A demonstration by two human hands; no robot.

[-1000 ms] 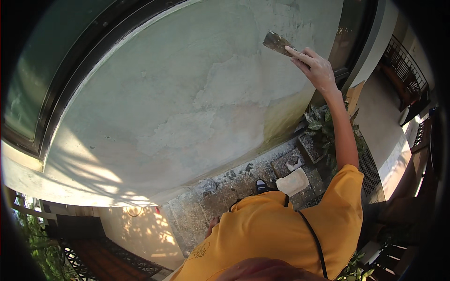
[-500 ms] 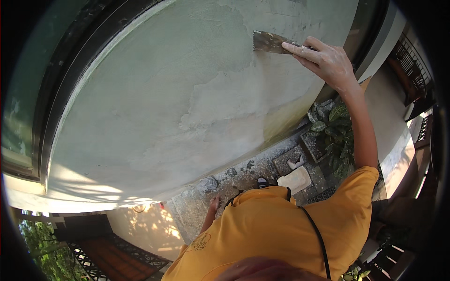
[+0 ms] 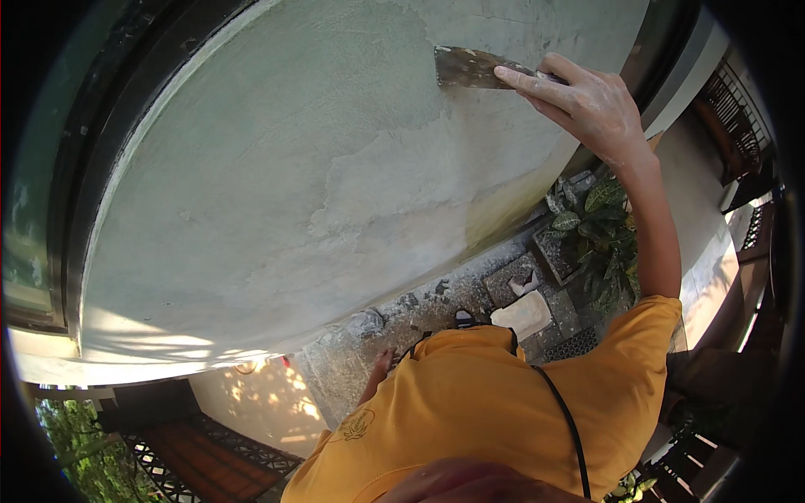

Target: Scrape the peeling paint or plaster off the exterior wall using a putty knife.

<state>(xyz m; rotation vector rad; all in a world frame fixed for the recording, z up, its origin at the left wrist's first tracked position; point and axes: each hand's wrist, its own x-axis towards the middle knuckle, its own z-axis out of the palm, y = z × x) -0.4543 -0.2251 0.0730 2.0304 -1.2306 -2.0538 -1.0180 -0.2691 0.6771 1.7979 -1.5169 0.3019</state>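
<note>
My right hand (image 3: 591, 105) is raised to the wall and closed on a putty knife (image 3: 470, 69), its forefinger stretched along the blade. The knife's wide, stained edge lies against the pale green-grey wall (image 3: 251, 176), where patches of lighter filler or plaster end in ragged borders. White dust or paste coats the fingers of this hand. Low at my side hangs my left hand (image 3: 385, 360), near the foot of the wall. It is small in view and partly hidden by my orange shirt, so its fingers are hard to make out.
A dark-framed window (image 3: 71, 168) borders the wall on the left. Below, a whitish tray or slab (image 3: 522, 314) lies on the dusty paving (image 3: 335, 356). Leafy plants (image 3: 599, 230) grow in a planter at the right. A dark railing (image 3: 738, 101) stands farther off.
The putty knife and my right hand have shifted slightly left and up along the wall. My left hand stays low at my side.
</note>
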